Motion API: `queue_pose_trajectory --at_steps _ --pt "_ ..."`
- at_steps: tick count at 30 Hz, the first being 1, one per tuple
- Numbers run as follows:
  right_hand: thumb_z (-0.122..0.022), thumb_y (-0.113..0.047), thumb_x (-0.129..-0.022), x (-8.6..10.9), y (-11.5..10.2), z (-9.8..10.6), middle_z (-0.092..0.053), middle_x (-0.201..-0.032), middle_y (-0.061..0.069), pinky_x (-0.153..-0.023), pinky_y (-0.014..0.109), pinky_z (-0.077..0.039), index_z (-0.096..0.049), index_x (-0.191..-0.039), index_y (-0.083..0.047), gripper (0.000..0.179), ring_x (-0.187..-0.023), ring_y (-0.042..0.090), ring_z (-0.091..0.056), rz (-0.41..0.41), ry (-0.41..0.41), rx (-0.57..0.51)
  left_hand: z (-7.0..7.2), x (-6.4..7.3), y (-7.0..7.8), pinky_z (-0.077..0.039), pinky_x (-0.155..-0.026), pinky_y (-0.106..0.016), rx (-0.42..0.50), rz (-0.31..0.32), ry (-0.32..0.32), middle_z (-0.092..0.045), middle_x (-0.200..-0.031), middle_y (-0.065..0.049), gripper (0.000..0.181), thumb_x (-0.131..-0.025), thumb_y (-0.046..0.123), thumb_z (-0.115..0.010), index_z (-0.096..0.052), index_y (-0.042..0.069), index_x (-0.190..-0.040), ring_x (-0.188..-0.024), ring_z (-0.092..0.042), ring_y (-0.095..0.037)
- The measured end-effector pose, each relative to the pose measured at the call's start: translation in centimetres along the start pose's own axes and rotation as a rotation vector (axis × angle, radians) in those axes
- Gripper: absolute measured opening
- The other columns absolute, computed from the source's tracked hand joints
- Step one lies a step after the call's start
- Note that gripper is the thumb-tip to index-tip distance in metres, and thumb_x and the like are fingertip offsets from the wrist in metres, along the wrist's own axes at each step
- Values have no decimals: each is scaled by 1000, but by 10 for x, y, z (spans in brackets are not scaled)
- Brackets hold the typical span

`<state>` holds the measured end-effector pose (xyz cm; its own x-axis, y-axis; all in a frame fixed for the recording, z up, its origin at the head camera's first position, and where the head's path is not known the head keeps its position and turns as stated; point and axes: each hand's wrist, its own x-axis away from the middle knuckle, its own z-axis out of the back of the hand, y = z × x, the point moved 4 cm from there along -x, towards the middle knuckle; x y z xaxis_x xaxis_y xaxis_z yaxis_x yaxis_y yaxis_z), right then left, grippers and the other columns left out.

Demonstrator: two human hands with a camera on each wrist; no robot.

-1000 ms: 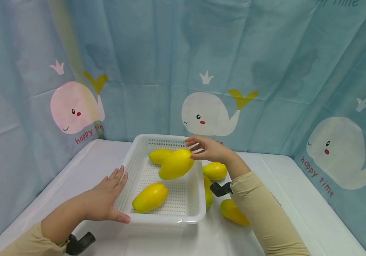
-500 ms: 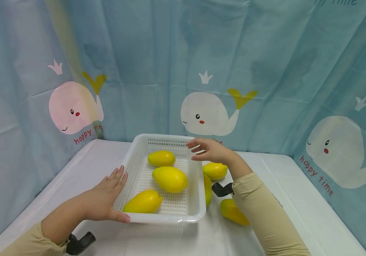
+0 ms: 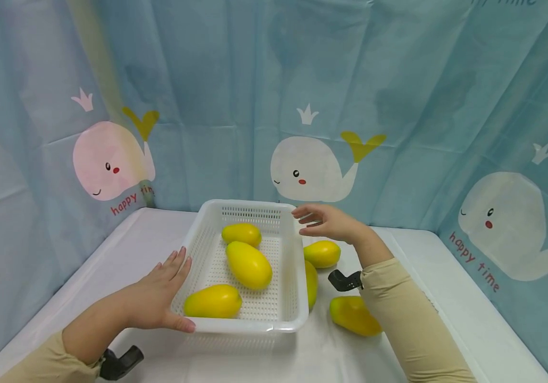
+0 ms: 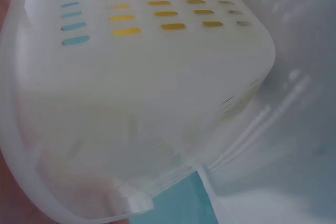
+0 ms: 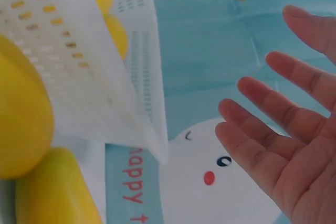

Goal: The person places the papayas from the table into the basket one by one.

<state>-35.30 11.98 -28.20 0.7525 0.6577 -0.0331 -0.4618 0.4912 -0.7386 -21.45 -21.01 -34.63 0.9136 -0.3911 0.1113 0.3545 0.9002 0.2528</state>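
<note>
In the head view a white perforated basket (image 3: pixel 279 326) holds a far mango (image 3: pixel 241 234), a middle mango (image 3: pixel 249 266) and a near mango (image 3: pixel 213 301), all yellow. My left hand (image 3: pixel 156 295) rests on the basket's left rim with its fingers extended; the left wrist view shows mostly the basket's side (image 4: pixel 136 77). Above the back right corner hovers my right hand (image 3: pixel 329 222), holding nothing. The right wrist view shows that hand (image 5: pixel 294 135) with spread fingers, apart from the basket (image 5: pixel 94 87).
Right of the basket lie a back mango (image 3: pixel 322 254), one partly hidden behind the basket wall (image 3: pixel 310 284), and a front mango (image 3: pixel 354 316) under the right forearm. A blue whale-print curtain (image 3: pixel 226 106) bounds the white table (image 3: pixel 417 266).
The mango that was by my right fingertips has dropped into the basket's middle and turned. The near mango has rolled toward the front left. My right hand has shifted right; the left stays.
</note>
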Motion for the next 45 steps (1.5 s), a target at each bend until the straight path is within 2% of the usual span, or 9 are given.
queue_pose_trajectory --at_steps 10,16,24,29,35,45 --pt "-67 -21 -85 23 3 24 -49 -131 6 -95 42 -43 -52 -126 -14 44 -117 27 -49 38 28 -10 0 -1 -1 -9 -105 -60 -3 -1 -2 3 -151 -22 129 -55 77 -61 -14 -3 -144 -137 -1 -40" --pt "-67 -24 -84 50 12 37 -45 -135 9 -95 44 -42 -47 -130 -13 51 -121 32 -44 -22 6 -11 0 -1 1 -8 -104 -60 17 8 -14 4 -151 -22 130 -55 76 -63 -12 -3 -144 -137 -1 -41" --pt "-67 -23 -84 82 28 55 -45 -134 12 -91 43 -45 -46 -131 -12 52 -118 32 -47 -52 74 9 2 -1 2 -8 -105 -59 14 8 -20 3 -151 -21 128 -55 75 -63 -13 -3 -144 -137 -1 -41" --pt "-66 -23 -85 99 38 51 -44 -134 15 -89 40 -47 -42 -133 -11 55 -118 35 -47 -63 72 19 2 0 3 -7 -105 -60 32 14 -29 4 -151 -21 129 -55 74 -64 -12 -3 -144 -137 0 -41" --pt "-64 -22 -86 118 50 40 -43 -135 13 -88 35 -48 -44 -132 -13 50 -118 36 -46 -93 42 2 2 0 2 -8 -105 -59 11 19 -28 4 -152 -20 129 -55 75 -63 -13 -2 -145 -138 0 -39" --pt "-63 -19 -87 134 61 21 -42 -135 15 -88 29 -48 -44 -131 -13 49 -118 38 -44 -67 -20 -19 1 1 2 -6 -105 -59 26 32 -36 5 -152 -19 129 -54 75 -64 -12 -1 -145 -138 1 -39"
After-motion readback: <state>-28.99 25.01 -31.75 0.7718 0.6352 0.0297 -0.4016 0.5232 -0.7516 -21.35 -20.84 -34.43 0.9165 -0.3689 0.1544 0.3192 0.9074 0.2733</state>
